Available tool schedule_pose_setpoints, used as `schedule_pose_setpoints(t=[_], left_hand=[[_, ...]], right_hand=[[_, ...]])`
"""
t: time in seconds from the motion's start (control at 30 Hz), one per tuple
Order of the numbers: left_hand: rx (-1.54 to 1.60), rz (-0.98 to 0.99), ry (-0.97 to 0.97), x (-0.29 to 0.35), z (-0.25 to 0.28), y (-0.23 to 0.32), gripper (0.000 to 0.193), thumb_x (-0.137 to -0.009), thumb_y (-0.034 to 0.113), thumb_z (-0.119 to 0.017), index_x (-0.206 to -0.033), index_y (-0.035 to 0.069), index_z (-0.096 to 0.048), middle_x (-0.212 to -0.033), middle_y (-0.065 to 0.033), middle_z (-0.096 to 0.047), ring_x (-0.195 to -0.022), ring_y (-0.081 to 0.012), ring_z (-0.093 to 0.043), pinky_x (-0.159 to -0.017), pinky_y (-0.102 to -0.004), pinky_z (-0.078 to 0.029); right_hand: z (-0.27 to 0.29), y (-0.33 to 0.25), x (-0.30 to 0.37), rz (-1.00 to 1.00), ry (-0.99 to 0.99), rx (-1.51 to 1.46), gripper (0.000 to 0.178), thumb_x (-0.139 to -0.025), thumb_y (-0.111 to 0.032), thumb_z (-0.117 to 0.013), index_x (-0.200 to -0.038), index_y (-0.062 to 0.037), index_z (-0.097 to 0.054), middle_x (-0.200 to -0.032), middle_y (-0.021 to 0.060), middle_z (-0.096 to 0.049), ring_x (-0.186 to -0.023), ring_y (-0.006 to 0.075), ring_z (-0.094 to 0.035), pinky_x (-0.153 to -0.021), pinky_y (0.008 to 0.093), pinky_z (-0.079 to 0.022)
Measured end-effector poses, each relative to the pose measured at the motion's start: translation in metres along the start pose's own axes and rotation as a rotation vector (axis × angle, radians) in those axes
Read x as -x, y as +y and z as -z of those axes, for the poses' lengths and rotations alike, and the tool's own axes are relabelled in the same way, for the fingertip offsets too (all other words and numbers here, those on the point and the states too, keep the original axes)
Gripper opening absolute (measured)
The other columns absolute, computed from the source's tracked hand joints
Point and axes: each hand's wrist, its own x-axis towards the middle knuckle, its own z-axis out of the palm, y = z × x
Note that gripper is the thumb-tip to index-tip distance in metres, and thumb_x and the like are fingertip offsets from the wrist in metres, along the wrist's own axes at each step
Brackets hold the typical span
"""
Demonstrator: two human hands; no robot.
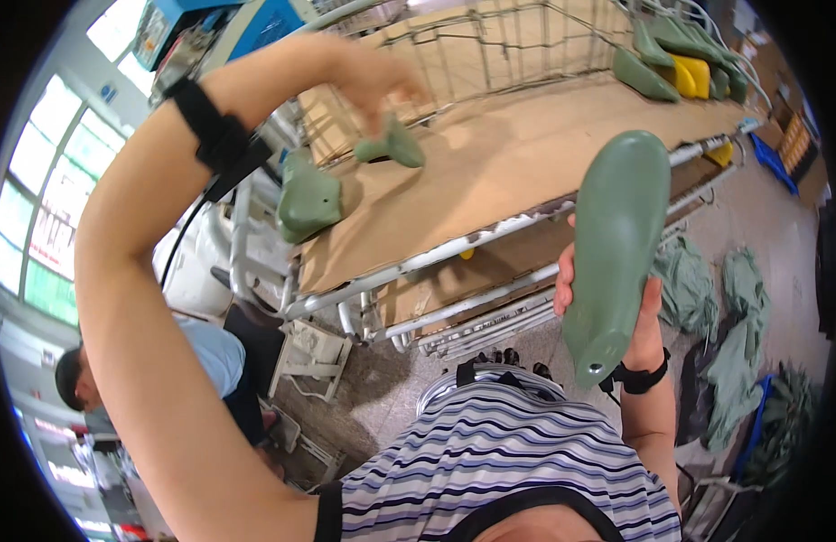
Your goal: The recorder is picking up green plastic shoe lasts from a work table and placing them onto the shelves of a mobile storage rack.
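My right hand [650,321] is wrapped round a green shoe last [618,244], its smooth sole side turned up and a small metal-rimmed hole at the lower end. My left hand [368,79] reaches over the cardboard-lined shelf of a cart [499,167]. Its fingers are smeared by motion just above another green shoe last [401,147], and whether they grip it is unclear. Closer to the shelf's left edge lies a further green shoe last [309,200].
Several green lasts [657,45] and a yellow piece [691,77] are heaped at the shelf's far right. A wire rack [490,50] borders the back. Green cloth [734,334] lies on the floor at right. Another person [205,357] is at lower left, beside a stool [311,361].
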Motion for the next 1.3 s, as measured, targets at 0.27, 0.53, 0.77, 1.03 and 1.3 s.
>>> schedule_pose_setpoints(t=[0.27,0.53,0.77,1.03,1.3], left_hand=[[0.092,-0.167,-0.059,-0.046,-0.040,-0.038,0.063,-0.060,0.019,-0.084,-0.115,0.005,-0.058,-0.113,-0.0163,-0.060,-0.105,-0.0298,-0.056,-0.088,-0.0372,-0.045],[0.792,-0.248,0.393,-0.061,0.090,-0.004,0.047,-0.066,0.012,-0.076,-0.110,0.001,-0.061,-0.098,-0.0071,-0.065,-0.090,-0.0174,-0.057,-0.082,-0.0327,-0.047],[1.381,-1.107,0.366,-0.117,0.180,0.124,0.045,-0.078,0.025,-0.065,-0.114,-0.001,-0.057,-0.106,-0.0116,-0.063,-0.096,-0.0230,-0.060,-0.090,-0.0371,-0.046],[0.874,-1.347,-0.252,-0.088,0.103,0.352,0.044,-0.072,0.018,-0.072,-0.111,0.002,-0.059,-0.104,-0.0059,-0.064,-0.095,-0.0162,-0.059,-0.089,-0.0321,-0.044],[1.040,-1.183,-0.855,-0.095,-0.078,0.505,0.041,-0.076,0.020,-0.066,-0.111,0.001,-0.056,-0.103,-0.0094,-0.062,-0.098,-0.0226,-0.058,-0.088,-0.0375,-0.046]], right_hand=[[0.033,0.017,0.001,0.136,-0.069,-0.429,0.093,-0.077,-0.073,-0.048,-0.135,-0.0017,-0.033,-0.098,0.0150,-0.057,-0.079,0.0230,-0.062,-0.068,0.0361,-0.053],[0.076,0.059,0.113,0.186,0.340,-0.249,0.069,-0.080,-0.060,-0.058,-0.116,-0.0016,-0.048,-0.095,0.0157,-0.061,-0.079,0.0236,-0.064,-0.067,0.0364,-0.055],[0.017,0.114,0.233,0.229,0.995,-0.417,0.067,-0.085,-0.060,-0.049,-0.114,0.0000,-0.051,-0.095,0.0163,-0.062,-0.080,0.0290,-0.064,-0.073,0.0426,-0.054],[-0.066,0.153,0.293,0.526,1.192,-0.550,0.074,-0.089,-0.067,-0.028,-0.121,-0.0033,-0.048,-0.099,0.0178,-0.060,-0.084,0.0315,-0.061,-0.076,0.0478,-0.051],[-0.151,0.200,0.399,0.637,1.503,-0.593,0.074,-0.088,-0.067,-0.032,-0.120,-0.0016,-0.047,-0.097,0.0201,-0.059,-0.084,0.0321,-0.062,-0.074,0.0489,-0.051]])
